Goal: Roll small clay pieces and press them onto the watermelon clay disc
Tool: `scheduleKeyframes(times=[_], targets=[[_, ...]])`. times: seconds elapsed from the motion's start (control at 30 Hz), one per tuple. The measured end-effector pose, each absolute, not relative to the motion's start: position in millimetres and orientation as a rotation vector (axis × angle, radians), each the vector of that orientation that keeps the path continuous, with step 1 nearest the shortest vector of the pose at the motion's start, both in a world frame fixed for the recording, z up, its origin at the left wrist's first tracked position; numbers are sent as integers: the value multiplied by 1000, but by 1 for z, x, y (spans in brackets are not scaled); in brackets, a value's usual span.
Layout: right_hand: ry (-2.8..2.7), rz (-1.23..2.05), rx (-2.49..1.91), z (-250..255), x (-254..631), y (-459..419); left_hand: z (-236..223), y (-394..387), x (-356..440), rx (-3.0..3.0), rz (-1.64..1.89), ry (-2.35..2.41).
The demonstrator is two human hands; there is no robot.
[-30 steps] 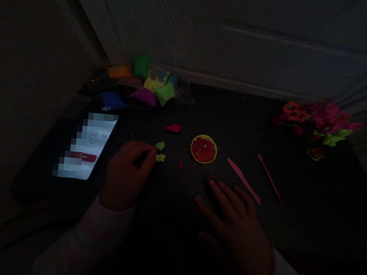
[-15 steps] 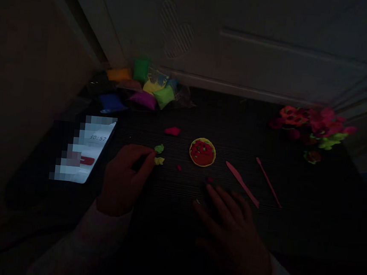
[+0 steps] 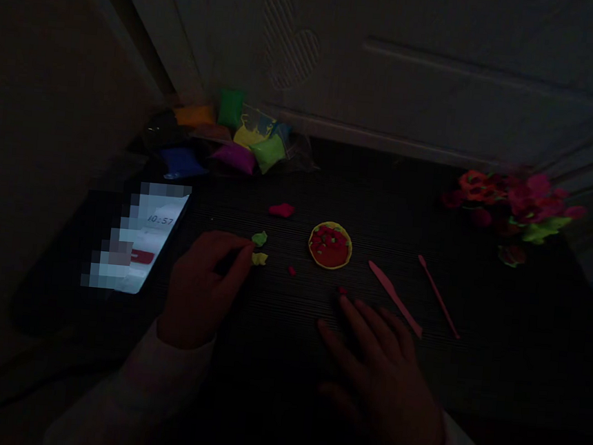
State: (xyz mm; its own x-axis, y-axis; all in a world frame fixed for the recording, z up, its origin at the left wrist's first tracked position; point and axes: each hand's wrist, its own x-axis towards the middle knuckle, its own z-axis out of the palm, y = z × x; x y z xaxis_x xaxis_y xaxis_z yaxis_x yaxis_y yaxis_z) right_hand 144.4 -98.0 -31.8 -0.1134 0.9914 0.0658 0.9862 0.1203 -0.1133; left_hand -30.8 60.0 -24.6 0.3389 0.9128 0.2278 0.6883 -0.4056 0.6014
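Note:
The scene is very dark. My left hand (image 3: 202,287) rests on the dark table with thumb and forefinger curled close together, their tips beside two small green clay bits (image 3: 259,247); whether they pinch anything is hidden. My right hand (image 3: 381,375) lies flat with fingers stretched out, its fingertips near a tiny red clay bit (image 3: 343,291). Beyond them sits a small round clay disc (image 3: 330,245), yellow-rimmed with a red top and small pieces on it. A red clay lump (image 3: 281,210) and a red crumb (image 3: 291,271) lie close by.
A lit phone (image 3: 139,240) lies at the left. Coloured clay packets (image 3: 234,141) are piled at the back left against a white panel. Two pink modelling tools (image 3: 394,298) (image 3: 438,297) lie right of the disc. Clay flowers (image 3: 516,204) sit at the far right.
Almost nothing differs: both hands keep their places, and the view only shifts slightly. The phone's timer digits have advanced.

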Motion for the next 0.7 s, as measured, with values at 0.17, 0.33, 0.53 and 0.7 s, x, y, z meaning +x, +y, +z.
scheduleKeyframes(times=[0.17, 0.33, 0.53, 0.7], targets=[[-2262, 53, -1987, -31, 143, -98, -24, 60, -31, 2210, 751, 1418], [-2221, 25, -2054, -29, 141, -96, -25, 59, -31, 2207, 761, 1422], [-2252, 85, -1947, -30, 141, -100, -25, 60, -31, 2214, 785, 1414], [-2210, 64, -1919, -27, 155, -104, -26, 61, -31, 2239, 791, 1399]])
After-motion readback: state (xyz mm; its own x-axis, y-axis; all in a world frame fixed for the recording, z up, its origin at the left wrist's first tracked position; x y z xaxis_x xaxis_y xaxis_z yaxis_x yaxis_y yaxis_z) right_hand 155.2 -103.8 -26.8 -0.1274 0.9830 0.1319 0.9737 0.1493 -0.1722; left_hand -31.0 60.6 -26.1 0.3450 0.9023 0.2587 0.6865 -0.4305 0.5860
